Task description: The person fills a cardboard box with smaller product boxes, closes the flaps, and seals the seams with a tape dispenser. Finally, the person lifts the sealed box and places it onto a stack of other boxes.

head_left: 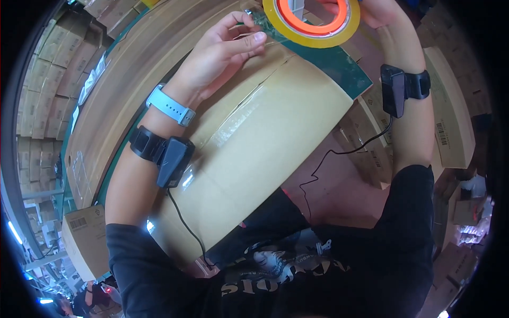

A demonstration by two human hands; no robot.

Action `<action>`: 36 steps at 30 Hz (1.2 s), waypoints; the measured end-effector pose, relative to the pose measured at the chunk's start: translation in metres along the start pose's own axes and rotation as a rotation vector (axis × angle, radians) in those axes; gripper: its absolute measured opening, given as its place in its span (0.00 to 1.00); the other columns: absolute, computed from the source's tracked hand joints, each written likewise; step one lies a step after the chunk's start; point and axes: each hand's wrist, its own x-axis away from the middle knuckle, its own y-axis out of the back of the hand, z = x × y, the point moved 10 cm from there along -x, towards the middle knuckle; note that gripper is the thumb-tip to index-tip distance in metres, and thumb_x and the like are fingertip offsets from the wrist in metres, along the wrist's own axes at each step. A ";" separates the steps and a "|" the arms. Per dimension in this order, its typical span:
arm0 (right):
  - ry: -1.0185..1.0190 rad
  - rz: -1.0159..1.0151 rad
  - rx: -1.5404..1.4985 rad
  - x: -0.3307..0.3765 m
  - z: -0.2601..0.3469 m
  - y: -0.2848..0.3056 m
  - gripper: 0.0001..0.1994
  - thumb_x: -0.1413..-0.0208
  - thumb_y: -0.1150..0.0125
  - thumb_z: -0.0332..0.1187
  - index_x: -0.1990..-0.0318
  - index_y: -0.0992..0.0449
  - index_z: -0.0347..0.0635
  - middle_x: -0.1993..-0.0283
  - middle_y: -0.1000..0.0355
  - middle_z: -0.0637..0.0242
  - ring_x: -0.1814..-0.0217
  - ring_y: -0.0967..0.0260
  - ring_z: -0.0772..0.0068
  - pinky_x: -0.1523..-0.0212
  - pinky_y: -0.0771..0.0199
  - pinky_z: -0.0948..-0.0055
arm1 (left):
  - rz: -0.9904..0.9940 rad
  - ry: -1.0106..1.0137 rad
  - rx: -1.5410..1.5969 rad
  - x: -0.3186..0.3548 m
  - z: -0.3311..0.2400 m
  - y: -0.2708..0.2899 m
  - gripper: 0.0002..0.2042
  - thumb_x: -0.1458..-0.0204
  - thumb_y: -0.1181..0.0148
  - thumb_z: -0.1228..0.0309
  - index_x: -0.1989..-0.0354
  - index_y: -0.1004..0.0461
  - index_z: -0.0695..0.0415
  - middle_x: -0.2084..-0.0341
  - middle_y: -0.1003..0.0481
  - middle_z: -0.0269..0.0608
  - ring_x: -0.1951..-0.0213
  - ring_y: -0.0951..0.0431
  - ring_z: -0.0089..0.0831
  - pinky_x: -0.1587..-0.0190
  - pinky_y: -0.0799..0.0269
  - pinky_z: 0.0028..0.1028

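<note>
A long brown cardboard box (275, 122) lies at a slant before me, with clear tape (238, 122) along its middle seam. My left hand (225, 50) is at the box's far end, fingers loosely curled and thumb apart from the forefinger. Shiny clear film (259, 20) shows beside its fingertips; whether they touch it I cannot tell. In my right hand (377, 12), partly cut off by the upper edge, is a tape dispenser with a yellow roll (314, 41) on an orange hub (310, 27). It hangs just beyond the box's far end.
The box lies over a green surface (344, 71), with a curved wood-coloured panel (127, 69) to its left. Cartons are stacked at the far left (45, 100) and stand at right (450, 122). Black cables (344, 152) hang from devices strapped to both forearms. Another person (87, 299) shows at lower left.
</note>
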 end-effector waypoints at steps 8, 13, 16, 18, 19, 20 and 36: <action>0.007 -0.055 -0.015 0.023 -0.004 0.022 0.20 0.46 0.37 0.32 0.48 0.27 0.32 0.55 0.24 0.60 0.55 0.24 0.75 0.53 0.22 0.75 | 0.050 0.087 -0.017 0.001 0.008 -0.018 0.11 0.38 0.44 0.75 0.49 0.35 0.56 0.67 0.26 0.41 0.64 0.23 0.28 0.55 0.25 0.25; -0.017 0.013 0.172 0.030 -0.009 0.045 0.20 0.48 0.36 0.33 0.48 0.26 0.34 0.56 0.24 0.60 0.56 0.24 0.73 0.53 0.24 0.76 | -0.022 0.281 -0.125 -0.003 -0.017 0.046 0.13 0.40 0.43 0.77 0.49 0.35 0.56 0.70 0.29 0.38 0.71 0.30 0.24 0.66 0.31 0.21; -0.023 0.123 0.300 0.023 -0.012 0.029 0.21 0.50 0.34 0.32 0.47 0.25 0.35 0.57 0.23 0.60 0.56 0.24 0.72 0.53 0.24 0.76 | -0.027 0.376 -0.121 -0.031 -0.018 0.093 0.12 0.41 0.44 0.78 0.51 0.35 0.56 0.71 0.29 0.36 0.72 0.31 0.23 0.68 0.33 0.20; -0.129 0.158 0.497 0.013 -0.027 0.024 0.23 0.51 0.33 0.31 0.46 0.25 0.36 0.56 0.23 0.60 0.56 0.25 0.71 0.52 0.26 0.75 | 0.131 0.552 -0.101 -0.050 0.008 0.102 0.10 0.41 0.45 0.79 0.54 0.36 0.56 0.70 0.26 0.37 0.72 0.29 0.23 0.68 0.32 0.20; -0.178 0.174 0.594 0.010 -0.033 0.024 0.24 0.52 0.33 0.31 0.45 0.25 0.36 0.55 0.23 0.60 0.56 0.25 0.71 0.51 0.26 0.74 | 0.137 0.544 -0.108 -0.056 0.013 0.106 0.10 0.41 0.45 0.79 0.54 0.36 0.56 0.70 0.26 0.37 0.72 0.29 0.23 0.68 0.32 0.20; -0.172 0.165 0.603 0.007 -0.033 0.026 0.24 0.52 0.33 0.31 0.45 0.25 0.36 0.55 0.23 0.60 0.56 0.25 0.71 0.51 0.26 0.74 | 0.127 0.558 -0.104 -0.061 0.021 0.109 0.10 0.41 0.45 0.79 0.54 0.36 0.56 0.71 0.27 0.36 0.73 0.31 0.22 0.69 0.33 0.20; -0.499 0.208 0.350 0.007 -0.092 0.028 0.21 0.47 0.34 0.33 0.47 0.24 0.34 0.54 0.24 0.63 0.53 0.30 0.76 0.52 0.30 0.76 | -0.137 0.350 -0.788 -0.018 0.029 0.082 0.18 0.33 0.55 0.63 0.49 0.24 0.64 0.59 0.21 0.52 0.57 0.22 0.36 0.52 0.27 0.31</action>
